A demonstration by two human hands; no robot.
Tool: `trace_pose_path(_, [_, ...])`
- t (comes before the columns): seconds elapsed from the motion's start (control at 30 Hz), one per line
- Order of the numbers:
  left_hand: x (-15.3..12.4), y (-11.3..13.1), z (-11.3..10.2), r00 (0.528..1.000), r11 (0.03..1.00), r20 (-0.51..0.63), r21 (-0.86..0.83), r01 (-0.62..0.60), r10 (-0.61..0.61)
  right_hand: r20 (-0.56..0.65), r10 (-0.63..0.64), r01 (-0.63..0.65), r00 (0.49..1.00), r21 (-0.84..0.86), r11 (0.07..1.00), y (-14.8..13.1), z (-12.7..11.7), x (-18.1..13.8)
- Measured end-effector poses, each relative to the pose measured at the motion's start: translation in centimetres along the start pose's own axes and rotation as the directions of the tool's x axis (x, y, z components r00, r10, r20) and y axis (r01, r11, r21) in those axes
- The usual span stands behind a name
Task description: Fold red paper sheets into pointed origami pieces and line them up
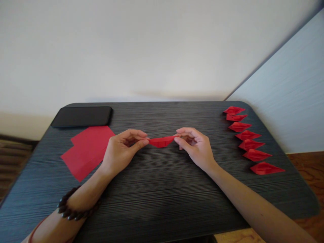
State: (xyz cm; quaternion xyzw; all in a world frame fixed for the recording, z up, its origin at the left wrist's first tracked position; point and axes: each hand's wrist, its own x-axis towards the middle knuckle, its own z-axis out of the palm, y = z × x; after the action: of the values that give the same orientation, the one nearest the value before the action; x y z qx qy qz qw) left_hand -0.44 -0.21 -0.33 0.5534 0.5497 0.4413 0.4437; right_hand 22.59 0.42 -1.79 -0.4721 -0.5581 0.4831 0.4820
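Note:
Between my two hands is a small folded red paper boat (pixel 162 141), its pointed ends level and its body narrow. The left end is pinched between the thumb and fingers of my left hand (pixel 124 148). At the other end, my right hand (pixel 196 146) pinches the tip in the same way. Fingertips cover both tips of the boat. Several finished red paper boats (pixel 257 155) lie in a column along the right side of the table. Red paper sheets (pixel 86 150) lie overlapped at the left, partly behind my left hand.
A black phone (pixel 82 116) lies at the table's back left corner, just above the sheets. The dark wood-grain table (pixel 162 195) has rounded corners and meets a pale wall (pixel 152 50) at the back. A light panel (pixel 291 91) stands at the right.

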Motion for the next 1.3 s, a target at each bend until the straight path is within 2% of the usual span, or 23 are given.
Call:
trace_pose_path(0.2, [0.0,0.2,0.2,0.995,0.998,0.09,-0.033,0.05,-0.047,-0.019,-0.004,0.003,1.0,-0.033,0.999,-0.1,0.0,0.0])
trace_pose_path(0.4, [-0.1,0.6,0.2,0.998,0.999,0.039,-0.004,0.051,-0.051,-0.027,-0.055,0.051,0.998,-0.112,0.992,-0.4,0.2,0.0])
trace_pose_path(0.63, [0.3,1.2,0.6,0.978,0.956,0.061,-0.204,0.21,-0.202,-0.107,-0.095,0.102,0.99,0.065,0.993,-0.1,0.7,-0.2])
trace_pose_path(0.73, [-0.4,1.8,1.2,0.944,0.923,0.164,-0.218,0.318,-0.287,-0.112,-0.144,0.153,0.983,0.073,0.986,-0.3,0.9,-0.6])
trace_pose_path(0.83, [-1.2,2.0,2.0,0.902,0.868,0.269,-0.281,0.41,-0.338,-0.04,-0.235,0.233,0.971,-0.049,0.971,-0.6,1.3,-1.2])
trace_pose_path(0.93, [-1.5,1.8,2.6,0.921,0.833,0.192,-0.394,0.387,-0.338,0.073,-0.337,0.345,0.938,-0.14,0.928,-0.8,1.7,-1.7])
trace_pose_path(1.03, [-1.3,1.5,2.7,0.945,0.793,0.096,-0.521,0.314,-0.312,0.115,-0.385,0.399,0.916,-0.15,0.905,-0.9,1.9,-2.0])
trace_pose_path(1.2, [-1.3,1.3,2.8,0.952,0.714,0.157,-0.632,0.302,-0.264,0.063,-0.373,0.378,0.926,-0.121,0.918,-0.8,1.9,-2.0])
trace_pose_path(1.3, [-1.4,1.2,3.0,0.954,0.726,0.158,-0.62,0.297,-0.255,0.114,-0.385,0.399,0.916,-0.148,0.905,-1.1,1.8,-1.9])
